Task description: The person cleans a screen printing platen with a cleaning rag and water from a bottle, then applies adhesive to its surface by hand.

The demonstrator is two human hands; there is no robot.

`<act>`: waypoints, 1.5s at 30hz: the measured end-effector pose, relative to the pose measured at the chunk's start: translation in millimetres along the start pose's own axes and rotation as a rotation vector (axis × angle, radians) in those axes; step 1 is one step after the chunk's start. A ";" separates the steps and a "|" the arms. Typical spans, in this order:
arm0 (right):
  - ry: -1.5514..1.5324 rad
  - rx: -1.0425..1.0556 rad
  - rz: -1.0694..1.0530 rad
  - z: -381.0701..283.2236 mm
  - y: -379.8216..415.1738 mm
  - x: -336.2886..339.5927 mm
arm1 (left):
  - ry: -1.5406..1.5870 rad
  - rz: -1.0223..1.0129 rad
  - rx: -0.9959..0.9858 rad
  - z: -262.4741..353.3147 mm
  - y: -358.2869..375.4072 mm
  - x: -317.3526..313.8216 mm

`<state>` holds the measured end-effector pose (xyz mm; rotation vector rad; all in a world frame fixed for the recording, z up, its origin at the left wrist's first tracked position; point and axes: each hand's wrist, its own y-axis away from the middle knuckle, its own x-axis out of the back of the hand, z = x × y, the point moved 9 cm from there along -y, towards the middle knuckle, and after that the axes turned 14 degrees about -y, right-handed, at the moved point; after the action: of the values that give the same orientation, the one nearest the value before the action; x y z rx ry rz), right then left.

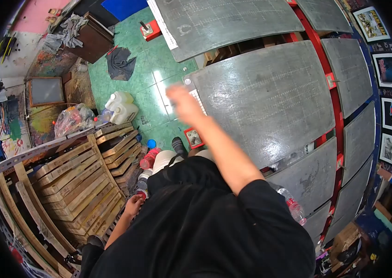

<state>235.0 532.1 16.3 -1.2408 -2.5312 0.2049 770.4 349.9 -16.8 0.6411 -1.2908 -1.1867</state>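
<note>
My right hand (185, 104) is stretched out in front of me, over the green floor near the left edge of a large grey board (265, 97). Motion smears its fingers, so whether it holds anything does not show. Low at my left side, my left hand (134, 205) has curled fingers beside a container with a red top (142, 193). Whatever lies inside those fingers is hidden. Just ahead of it stand a bottle of pink-red liquid (149, 159) and a blue lid (151, 143).
Wooden frames (73, 185) are stacked in a metal rack on the left. White jugs (124, 111) and a clear bag (73, 121) sit beyond. More grey boards (349, 69) rest on red supports at right. A plastic bottle (294, 208) lies by my right side. A dark cloth (121, 64) is on the floor.
</note>
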 end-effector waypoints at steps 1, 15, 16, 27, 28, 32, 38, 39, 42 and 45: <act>-0.198 -0.111 -0.170 -52.6 -20.3 -26.5 | -0.084 -0.019 -0.043 9.6 -3.0 2.2; 1.065 -0.934 0.931 -7.3 195.7 439.4 | -0.131 0.234 -0.575 -78.2 -8.6 -31.3; 1.013 -0.923 0.770 0.1 171.0 407.7 | -0.149 0.243 -0.658 -72.1 -4.4 -32.7; -0.281 -0.142 0.344 -91.8 -1.4 122.1 | 0.145 0.050 -0.057 -27.7 -15.0 7.9; -0.133 -0.332 0.505 -73.4 12.5 189.7 | -0.039 0.078 -0.086 -34.1 -10.3 5.6; 0.642 -0.429 1.180 12.3 117.1 420.7 | -0.198 0.070 -0.099 1.3 -31.7 5.9; 0.384 -0.185 -0.157 38.9 -11.7 126.0 | -0.458 0.101 -0.156 97.8 -68.5 9.1; -0.050 -0.443 -0.422 2.3 -7.1 61.0 | -0.436 0.139 -0.236 137.6 -93.4 11.6; -0.231 0.119 -0.251 -70.3 2.4 43.0 | 0.010 0.114 -0.405 245.2 -115.3 -12.8; -0.018 -0.113 0.394 -48.3 9.1 233.9 | 0.259 -0.022 -0.384 299.2 -108.2 -50.1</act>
<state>123.7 721.9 109.7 -1.7825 -2.3157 0.1616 462.6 432.1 -63.8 0.5057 -0.8120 -1.2799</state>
